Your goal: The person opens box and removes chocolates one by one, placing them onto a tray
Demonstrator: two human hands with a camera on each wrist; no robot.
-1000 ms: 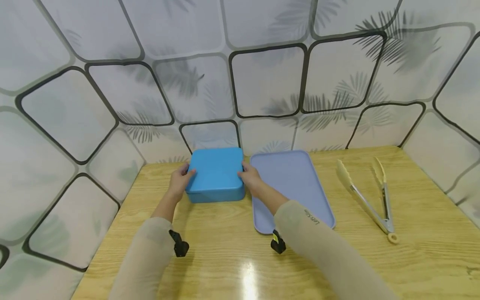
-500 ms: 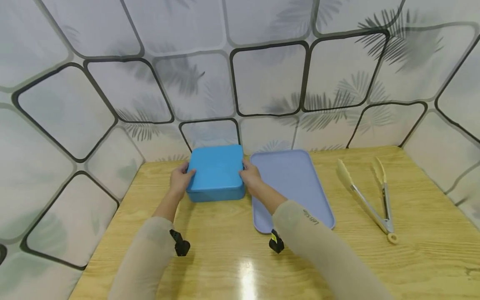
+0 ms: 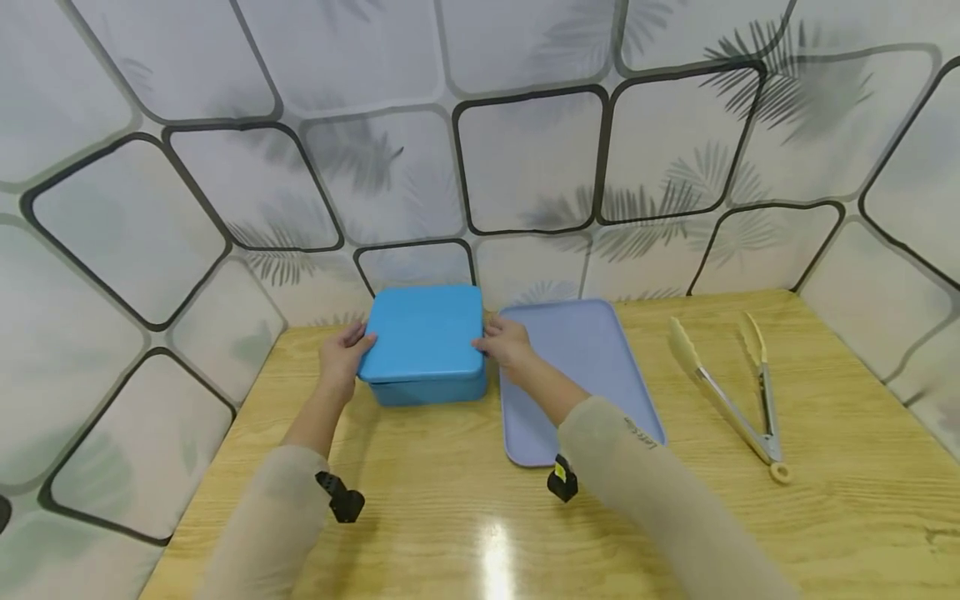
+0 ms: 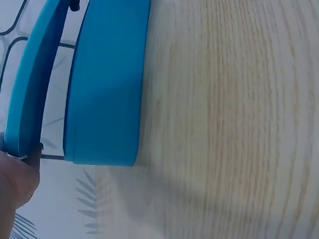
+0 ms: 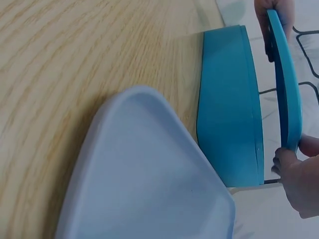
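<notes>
Lid (image 3: 422, 332); smooth blue plastic, rounded square

Small dark lettering on the right sleeve (image 3: 643, 437) – too blurred to read

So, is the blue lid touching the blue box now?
Apart. The right wrist view shows a clear gap between the lid and the box; the hands hold the lid at its edges, lifted off.
</notes>
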